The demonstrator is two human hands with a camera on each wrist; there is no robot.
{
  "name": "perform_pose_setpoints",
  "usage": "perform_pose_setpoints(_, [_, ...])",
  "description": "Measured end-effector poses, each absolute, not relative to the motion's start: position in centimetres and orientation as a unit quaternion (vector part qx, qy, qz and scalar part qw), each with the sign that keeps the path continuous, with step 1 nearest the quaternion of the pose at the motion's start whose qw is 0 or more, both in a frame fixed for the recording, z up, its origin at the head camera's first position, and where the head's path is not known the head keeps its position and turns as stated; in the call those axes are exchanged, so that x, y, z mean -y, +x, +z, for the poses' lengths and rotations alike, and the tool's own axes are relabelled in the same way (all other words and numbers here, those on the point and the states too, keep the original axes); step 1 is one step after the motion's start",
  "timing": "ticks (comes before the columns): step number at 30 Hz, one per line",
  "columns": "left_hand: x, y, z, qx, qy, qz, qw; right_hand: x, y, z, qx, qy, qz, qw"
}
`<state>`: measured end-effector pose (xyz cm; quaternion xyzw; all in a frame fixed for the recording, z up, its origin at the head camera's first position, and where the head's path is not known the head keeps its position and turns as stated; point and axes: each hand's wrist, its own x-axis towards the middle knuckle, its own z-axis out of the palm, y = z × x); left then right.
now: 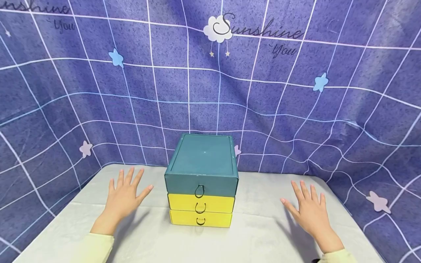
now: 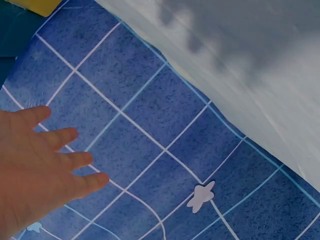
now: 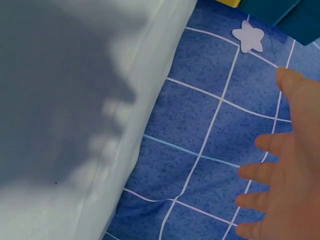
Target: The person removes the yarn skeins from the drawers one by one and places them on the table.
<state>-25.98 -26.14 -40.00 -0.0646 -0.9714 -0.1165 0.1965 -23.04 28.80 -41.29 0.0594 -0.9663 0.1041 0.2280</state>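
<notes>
A small drawer box stands in the middle of the table, with a dark teal top section (image 1: 202, 155) above two yellow drawers (image 1: 213, 203). Each of the three fronts carries a black loop handle (image 1: 199, 191). To the left of the box, my left hand (image 1: 123, 197) is held over the table with its fingers spread, holding nothing. My right hand (image 1: 309, 212) hovers on the other side, fingers also spread and holding nothing. Both hands are apart from the box. In the wrist views the left hand (image 2: 45, 170) and right hand (image 3: 290, 170) show straight fingers.
A pale cloth covers the table (image 1: 256, 233). Behind it and at both sides hangs a blue-purple curtain (image 1: 171, 87) with a white grid, stars and lettering. The box's back reaches close to the curtain. Shadows of the hands fall on the cloth.
</notes>
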Motion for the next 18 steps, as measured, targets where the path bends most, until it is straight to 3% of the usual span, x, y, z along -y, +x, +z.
perform_pose_setpoints(18, [25.7, -25.4, -38.3, 0.96, -0.092, -0.126, 0.231, -27.7, -23.2, -40.1, 0.952, 0.095, 0.104, 0.272])
